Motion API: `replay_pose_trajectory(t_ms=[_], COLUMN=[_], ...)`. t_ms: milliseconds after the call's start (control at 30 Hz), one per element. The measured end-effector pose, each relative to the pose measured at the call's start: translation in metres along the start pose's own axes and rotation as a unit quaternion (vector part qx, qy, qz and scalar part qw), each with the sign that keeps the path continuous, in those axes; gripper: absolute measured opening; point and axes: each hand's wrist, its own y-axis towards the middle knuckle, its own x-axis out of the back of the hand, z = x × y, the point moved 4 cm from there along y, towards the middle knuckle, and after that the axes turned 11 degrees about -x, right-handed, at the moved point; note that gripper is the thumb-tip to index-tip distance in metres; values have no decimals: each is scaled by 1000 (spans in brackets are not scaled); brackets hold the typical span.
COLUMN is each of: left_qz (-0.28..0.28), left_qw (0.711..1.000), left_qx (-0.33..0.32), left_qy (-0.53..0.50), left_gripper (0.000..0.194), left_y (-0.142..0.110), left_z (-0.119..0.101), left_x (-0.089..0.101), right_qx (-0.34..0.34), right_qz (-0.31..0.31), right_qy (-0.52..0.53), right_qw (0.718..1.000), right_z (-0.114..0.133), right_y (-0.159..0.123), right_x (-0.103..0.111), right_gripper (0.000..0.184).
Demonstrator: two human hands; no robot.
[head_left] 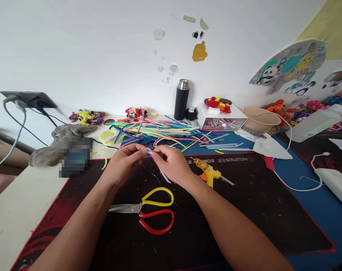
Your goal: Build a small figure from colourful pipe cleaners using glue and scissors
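Observation:
A pale lilac pipe cleaner (165, 177) is pinched between the fingertips of both hands, bent into a small loop at the top. My left hand (126, 162) is closed on its left side and my right hand (173, 162) on the other, with the two nearly touching. One free end hangs down below my right hand. Scissors (134, 208) with one yellow and one red handle lie on the dark mat under my hands. Just right of my right wrist rests a yellow glue gun (209, 172) with a glue stick in its back.
Behind my hands lies a heap of colourful pipe cleaners (159, 130). A black thermos (182, 99), a white box (224, 116) and a beige bowl (261, 119) stand near the wall. Left are a grey cloth (65, 139) and a power strip (29, 99); a white cable (295, 188) curls right.

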Motion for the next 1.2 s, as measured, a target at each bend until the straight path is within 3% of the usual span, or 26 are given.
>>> replay_pose_trajectory(t_ms=[300, 633, 1000, 1200], left_qz=[-1, -61, -49, -46], left_qw=[1000, 996, 996, 996], left_qx=[-3, -11, -67, -74], left_qy=[-6, -69, -28, -24], left_gripper=[32, 36, 25, 24], left_y=[-3, -4, -6, -7], left_z=[5, 5, 12, 13], left_x=[-4, -13, -13, -12], right_qx=[-30, -54, -76, -78], right_qz=[-2, 42, 53, 74], right_qy=[73, 122, 178, 227], right_qw=[997, 990, 980, 968], right_z=[-6, -7, -11, -7], right_y=[3, 0, -1, -1], right_x=[1, -10, -15, -15], right_gripper=[17, 26, 22, 31])
